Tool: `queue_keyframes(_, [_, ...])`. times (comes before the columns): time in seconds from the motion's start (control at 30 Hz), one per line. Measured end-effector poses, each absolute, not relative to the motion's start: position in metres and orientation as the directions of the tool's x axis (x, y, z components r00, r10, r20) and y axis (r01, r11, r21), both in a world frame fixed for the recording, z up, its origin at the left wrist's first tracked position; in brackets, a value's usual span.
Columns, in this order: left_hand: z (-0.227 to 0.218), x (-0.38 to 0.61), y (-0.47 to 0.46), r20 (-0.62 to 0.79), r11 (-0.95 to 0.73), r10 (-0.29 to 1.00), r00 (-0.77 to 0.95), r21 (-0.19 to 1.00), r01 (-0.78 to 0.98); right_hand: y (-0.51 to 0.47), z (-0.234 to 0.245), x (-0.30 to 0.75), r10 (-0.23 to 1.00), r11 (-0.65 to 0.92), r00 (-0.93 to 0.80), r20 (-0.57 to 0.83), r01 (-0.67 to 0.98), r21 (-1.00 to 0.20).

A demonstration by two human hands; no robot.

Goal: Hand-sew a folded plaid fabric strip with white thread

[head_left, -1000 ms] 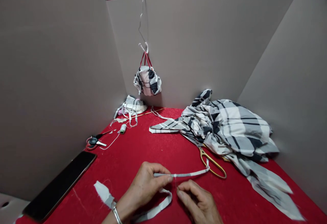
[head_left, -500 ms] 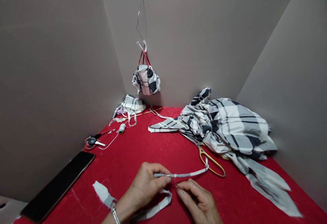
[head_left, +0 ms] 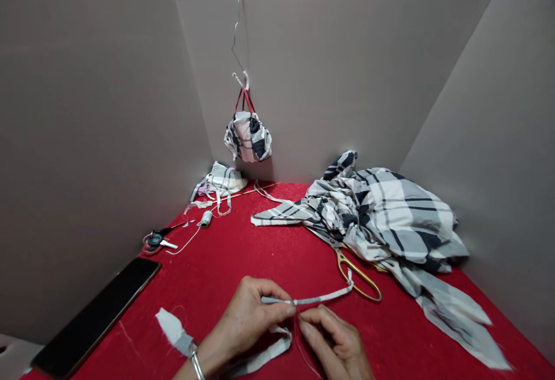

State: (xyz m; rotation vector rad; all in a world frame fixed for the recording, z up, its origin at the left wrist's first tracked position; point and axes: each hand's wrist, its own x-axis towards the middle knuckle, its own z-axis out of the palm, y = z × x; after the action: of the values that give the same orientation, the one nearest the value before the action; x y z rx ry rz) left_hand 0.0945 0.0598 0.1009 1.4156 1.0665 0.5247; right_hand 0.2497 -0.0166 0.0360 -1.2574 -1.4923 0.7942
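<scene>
My left hand (head_left: 247, 319) pinches a narrow grey fabric strip (head_left: 323, 297) between thumb and fingers near the table's front edge. The strip runs right toward the gold-handled scissors (head_left: 358, 276) and loops back under my hand. My right hand (head_left: 336, 342) sits just right of the left, fingertips pinched at the strip on something thin I cannot make out, perhaps a needle. A fine thread (head_left: 303, 351) curves down from that pinch. A bangle is on my left wrist.
A heap of black-and-white plaid cloth (head_left: 385, 212) fills the right side. Small red-handled snips (head_left: 154, 241), a thread spool (head_left: 206, 218) and a dark phone (head_left: 95, 313) lie left. A plaid pouch (head_left: 248, 135) hangs on the back wall above another cloth piece (head_left: 223, 179).
My two hands have drawn slightly closer on the strip, and a loop of thread now shows beneath my right fingers. Nothing else has moved.
</scene>
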Motion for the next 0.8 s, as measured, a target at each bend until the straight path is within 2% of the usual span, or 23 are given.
queue_keyframes(0.3, [0.0999,0.0941,0.0613,-0.271,0.135,0.854,0.444,0.940,0.315,-0.0176,0.0283,0.2487,0.943,0.273,0.091,0.320,0.337,-0.901])
queue_keyframes(0.8, [0.0976,0.0932,0.0615,-0.229,0.091,0.844,0.485,0.952,0.292,-0.0172,0.0290,0.2487,0.943,0.281,0.066,0.326,0.366,-0.887])
